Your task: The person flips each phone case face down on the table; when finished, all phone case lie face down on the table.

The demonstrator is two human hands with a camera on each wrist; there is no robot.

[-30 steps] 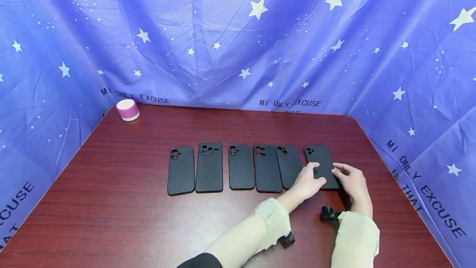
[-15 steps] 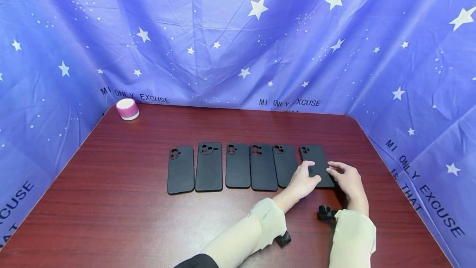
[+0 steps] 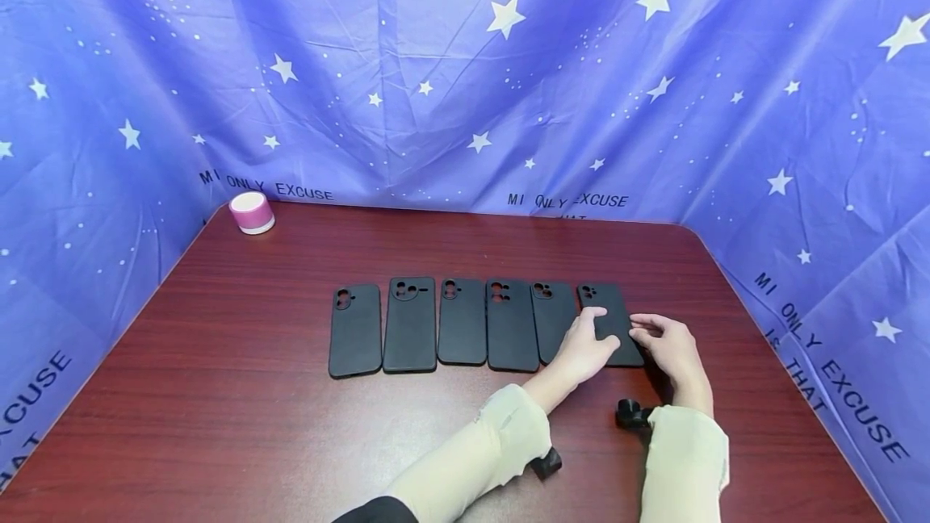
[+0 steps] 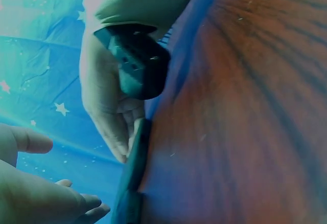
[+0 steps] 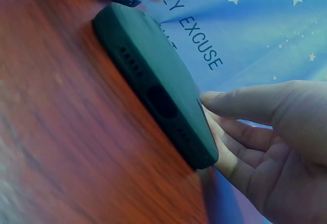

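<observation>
Several black phone cases lie backs up in a row on the table, each with camera cutouts at its top left. The person's right hand (image 3: 672, 349) touches the right long edge of the rightmost phone case (image 3: 609, 297) with nearly straight fingers. In the right wrist view that hand's thumb (image 5: 230, 104) rests at the edge, and the case's end with its port opening faces the camera. Over the lower part of the same case hovers the left hand (image 3: 584, 349), thumb and index finger spread, partly hiding it and the neighbouring phone case (image 3: 555, 317).
Four-sided cutouts aside, the other cases, such as the leftmost phone case (image 3: 355, 337), stand close together with narrow gaps. A pink and white round container (image 3: 252, 214) sits at the table's back left corner. Starry blue curtains (image 3: 436, 63) hang behind the dark red table (image 3: 218, 394).
Both hands have moved left, and the rightmost case has slid left with the right hand. The cases in the middle have shifted left too, closing up the row; the two leftmost stay about where they were.
</observation>
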